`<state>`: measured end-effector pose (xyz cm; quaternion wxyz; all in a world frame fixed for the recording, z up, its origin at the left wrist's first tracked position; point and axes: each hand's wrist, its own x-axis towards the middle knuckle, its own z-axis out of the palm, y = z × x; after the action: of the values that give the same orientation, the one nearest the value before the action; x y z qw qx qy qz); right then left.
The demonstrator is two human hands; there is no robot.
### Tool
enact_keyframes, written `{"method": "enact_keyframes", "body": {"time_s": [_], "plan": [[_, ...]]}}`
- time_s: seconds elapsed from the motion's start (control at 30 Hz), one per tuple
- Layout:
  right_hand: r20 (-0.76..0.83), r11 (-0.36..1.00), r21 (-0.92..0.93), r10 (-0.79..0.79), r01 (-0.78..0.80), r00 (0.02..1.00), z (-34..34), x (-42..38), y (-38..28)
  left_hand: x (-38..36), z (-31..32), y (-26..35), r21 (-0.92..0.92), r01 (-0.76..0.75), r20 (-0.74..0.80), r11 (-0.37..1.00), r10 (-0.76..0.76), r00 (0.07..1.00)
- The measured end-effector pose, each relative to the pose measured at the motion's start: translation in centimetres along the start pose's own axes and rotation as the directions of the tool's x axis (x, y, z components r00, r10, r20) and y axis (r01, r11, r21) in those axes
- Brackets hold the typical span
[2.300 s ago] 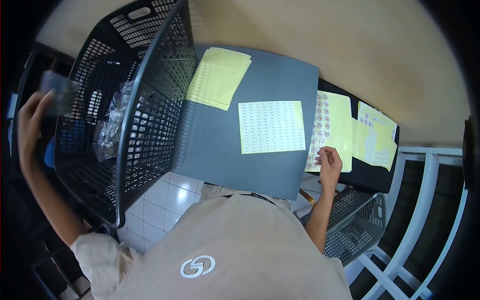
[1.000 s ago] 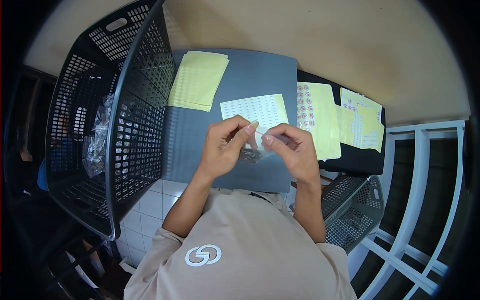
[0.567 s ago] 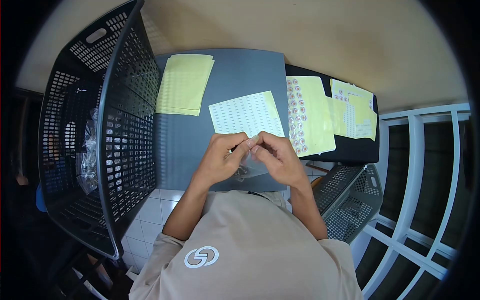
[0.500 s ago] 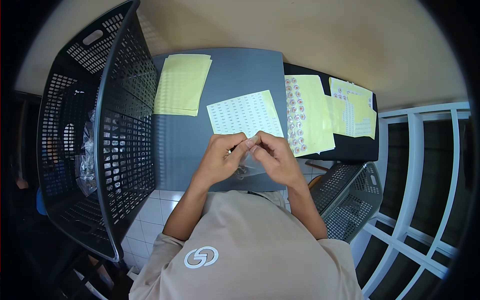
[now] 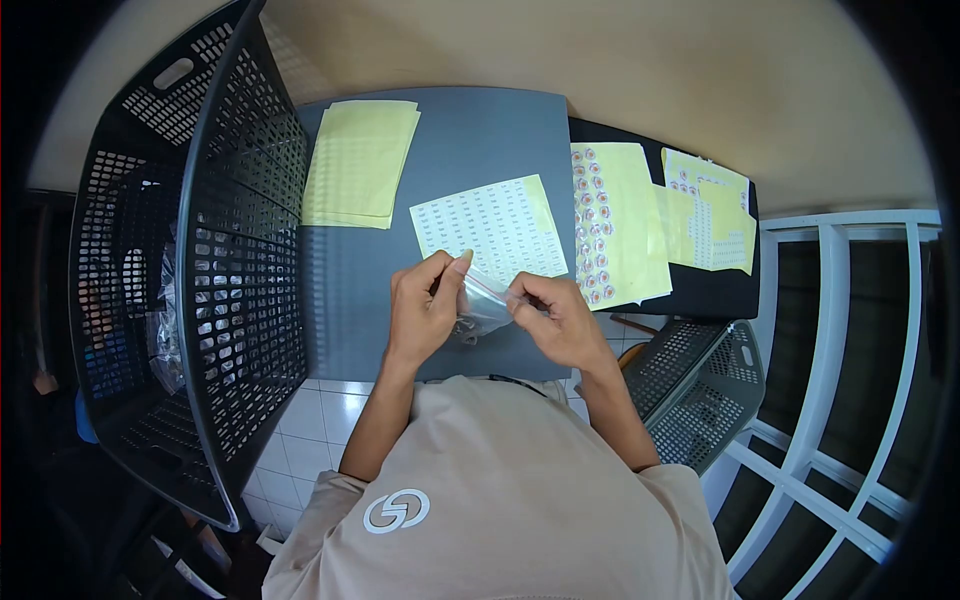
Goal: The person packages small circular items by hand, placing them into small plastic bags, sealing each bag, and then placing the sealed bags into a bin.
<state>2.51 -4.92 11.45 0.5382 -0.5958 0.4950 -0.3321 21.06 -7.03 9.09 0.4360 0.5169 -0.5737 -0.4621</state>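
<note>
A small clear plastic bag [image 5: 484, 303] is stretched between my two hands, over the near part of the grey table [image 5: 350, 300]. My left hand [image 5: 425, 308] pinches its left top corner, and my right hand [image 5: 556, 318] pinches the right one. Small items too blurred to make out lie in the bag's lower part. Just beyond the hands is a sheet of small printed labels [image 5: 490, 225], its near edge partly covered by the bag and fingers.
Yellow sheets [image 5: 362, 165] lie at the table's back left. A large dark crate [image 5: 245, 250] stands at the left, with clear bags [image 5: 165, 335] inside. Sheets with round stickers [image 5: 620, 225] lie on a black surface at right. Another crate [image 5: 700, 390] stands lower right.
My hands have moved apart, the left one leftward and the right one slightly right. More of the bag's top edge now shows between them.
</note>
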Motion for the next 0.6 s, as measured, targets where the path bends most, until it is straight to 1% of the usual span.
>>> {"method": "enact_keyframes", "body": {"time_s": [0.03,0.07,0.1,0.13,0.17,0.2,0.23,0.27,0.3,0.33,0.37,0.43,0.47,0.5,0.53,0.57,0.6], "plan": [[0.002,1.000,-0.008,-0.006,0.006,1.000,-0.3,-0.1,0.0,0.1,0.2,-0.7,-0.002,0.000,-0.001,1.000,0.000,1.000],[0.002,1.000,-0.008,-0.004,0.004,1.000,-0.8,-0.3,0.6,0.0,0.4,-1.4,-0.080,0.020,-0.083,0.997,-0.027,0.996],[-0.026,0.996,0.059,0.075,-0.073,0.997,-1.5,-0.6,1.9,0.0,0.6,-2.2,-0.159,0.034,-0.160,0.987,-0.060,0.985],[-0.050,0.981,0.128,0.156,-0.149,0.986,-2.1,-0.9,3.2,0.4,-0.4,-3.3,-0.159,0.038,-0.157,0.986,-0.064,0.986],[-0.051,0.980,0.129,0.160,-0.152,0.986,-3.0,-1.1,4.3,1.4,-2.4,-4.7,-0.107,0.127,-0.163,0.986,-0.144,0.976],[-0.221,0.987,0.015,0.160,-0.161,0.962,-4.0,-0.8,5.5,2.2,-3.3,-6.0,-0.055,0.213,-0.172,0.975,-0.220,0.960],[-0.386,0.977,-0.094,0.144,-0.194,0.911,-4.5,-0.7,6.6,2.4,-3.2,-7.0,-0.053,0.219,-0.165,0.974,-0.225,0.960],[-0.390,0.975,-0.090,0.155,-0.204,0.908,-4.3,-0.1,7.6,2.4,-2.8,-8.1,-0.045,0.203,-0.077,0.978,-0.206,0.976],[-0.509,0.946,-0.263,0.029,-0.188,0.860,-4.2,0.9,8.6,2.3,-2.4,-9.1,-0.040,0.181,0.010,0.983,-0.180,0.984],[-0.593,0.883,-0.430,-0.119,-0.188,0.796,-4.0,1.6,9.4,2.2,-1.8,-9.9,-0.062,0.238,0.088,0.969,-0.232,0.969],[-0.598,0.883,-0.429,-0.122,-0.188,0.792,-3.6,2.1,10.2,2.2,-1.0,-10.5,-0.060,0.233,0.092,0.971,-0.227,0.969],[-0.586,0.759,-0.635,-0.351,-0.145,0.730,-2.7,2.3,12.0,2.1,0.8,-10.7,-0.108,0.186,0.190,0.977,-0.163,0.968],[-0.610,0.788,-0.588,-0.284,-0.183,0.740,-2.6,2.1,12.8,2.2,1.4,-10.8,-0.108,0.182,0.194,0.977,-0.159,0.968],[-0.611,0.786,-0.590,-0.285,-0.185,0.739,-2.5,1.7,13.3,2.1,1.9,-10.9,-0.111,0.199,0.235,0.974,-0.169,0.957],[-0.648,0.871,-0.458,-0.189,-0.180,0.737,-2.7,1.3,13.6,2.1,2.3,-11.0,-0.114,0.216,0.274,0.970,-0.179,0.945],[-0.670,0.934,-0.314,-0.089,-0.172,0.737,-3.0,0.9,14.0,2.2,2.7,-11.1,-0.116,0.214,0.272,0.970,-0.177,0.946],[-0.679,0.941,-0.266,-0.029,-0.209,0.734,-3.2,0.4,14.0,2.2,3.0,-11.3,-0.101,0.180,0.319,0.978,-0.140,0.937]]}}
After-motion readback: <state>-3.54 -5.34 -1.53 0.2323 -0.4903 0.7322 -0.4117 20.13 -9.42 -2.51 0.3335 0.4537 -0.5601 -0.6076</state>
